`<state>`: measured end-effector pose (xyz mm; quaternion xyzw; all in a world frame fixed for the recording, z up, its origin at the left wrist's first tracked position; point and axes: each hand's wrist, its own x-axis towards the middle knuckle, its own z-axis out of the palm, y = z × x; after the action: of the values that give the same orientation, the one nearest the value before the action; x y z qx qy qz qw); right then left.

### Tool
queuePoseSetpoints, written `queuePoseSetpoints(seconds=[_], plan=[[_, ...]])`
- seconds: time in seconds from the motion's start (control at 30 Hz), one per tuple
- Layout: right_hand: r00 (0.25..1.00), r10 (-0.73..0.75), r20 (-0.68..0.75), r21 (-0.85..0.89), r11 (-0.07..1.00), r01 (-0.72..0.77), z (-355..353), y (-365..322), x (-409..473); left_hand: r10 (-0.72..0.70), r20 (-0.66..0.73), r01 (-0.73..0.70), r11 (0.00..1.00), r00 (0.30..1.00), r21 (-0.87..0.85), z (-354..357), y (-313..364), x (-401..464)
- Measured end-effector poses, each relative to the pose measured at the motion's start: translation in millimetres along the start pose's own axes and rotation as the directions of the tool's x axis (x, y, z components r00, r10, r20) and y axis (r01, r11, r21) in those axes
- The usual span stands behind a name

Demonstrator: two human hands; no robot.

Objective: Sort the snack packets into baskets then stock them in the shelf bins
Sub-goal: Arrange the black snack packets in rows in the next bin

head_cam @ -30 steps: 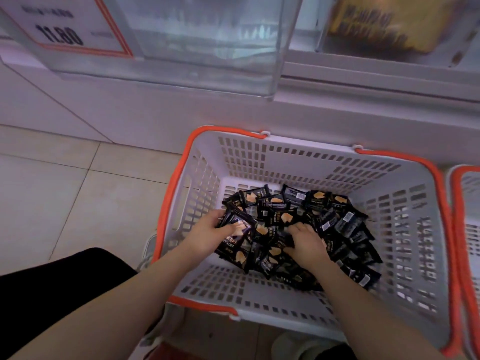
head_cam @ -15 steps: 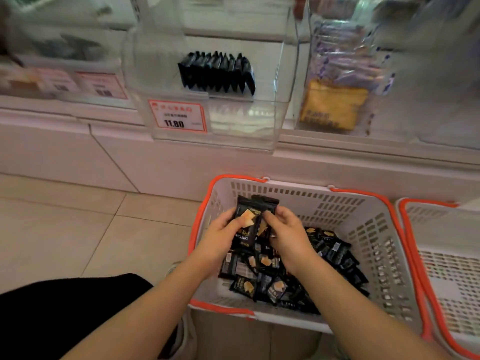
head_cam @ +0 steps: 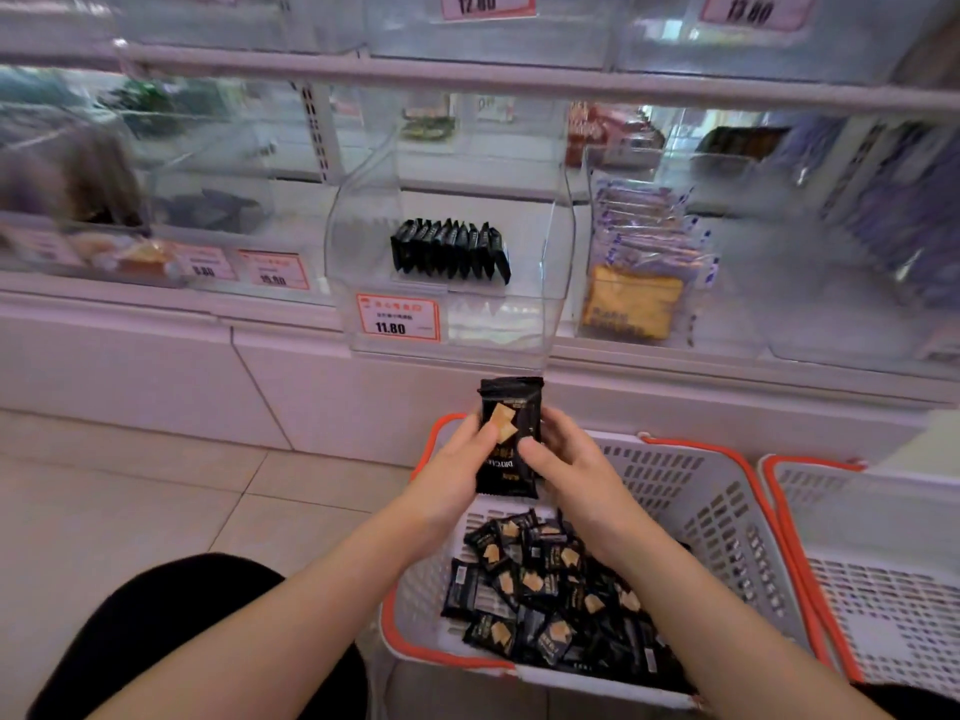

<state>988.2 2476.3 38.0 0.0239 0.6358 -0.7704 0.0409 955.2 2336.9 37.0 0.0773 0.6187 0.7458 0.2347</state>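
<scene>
Both hands, left hand [head_cam: 457,467] and right hand [head_cam: 563,467], have lifted a pinched stack of black packets [head_cam: 509,433] from the basket [head_cam: 727,517], now just below the clear bin [head_cam: 452,283], ready for stocking

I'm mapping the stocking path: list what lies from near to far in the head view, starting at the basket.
Loose black packets in the basket → the held stack of black packets, in the grip of left hand and right hand → price tag → row of black packets in the clear bin.
</scene>
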Motion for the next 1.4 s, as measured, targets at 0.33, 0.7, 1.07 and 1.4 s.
queuePoseSetpoints(seconds=[0.33, 0.7, 1.07, 1.4], plan=[[0.968, -0.005, -0.25, 0.034, 0.999, 0.014, -6, -25, -1, 0.026, -0.036, -0.018, 0.975, 0.999, 0.222, 4, 27, 3], [0.96, -0.136, -0.244, -0.234, 0.969, 0.078, -53, -61, 9, 0.269, 0.308, -0.408, 0.547, 0.913, 0.731, -11, 66, 10], [0.939, -0.344, -0.002, -0.716, 0.656, 0.239, -40, -107, 31, 0.449, 0.393, -0.589, 0.491, 0.802, 0.642, -12, 94, 38], [0.941, -0.297, 0.163, -0.79, 0.532, 0.305, -20, -143, 56, 0.661, 0.292, -0.671, 0.438, 0.691, 0.598, -10, 126, 72]])
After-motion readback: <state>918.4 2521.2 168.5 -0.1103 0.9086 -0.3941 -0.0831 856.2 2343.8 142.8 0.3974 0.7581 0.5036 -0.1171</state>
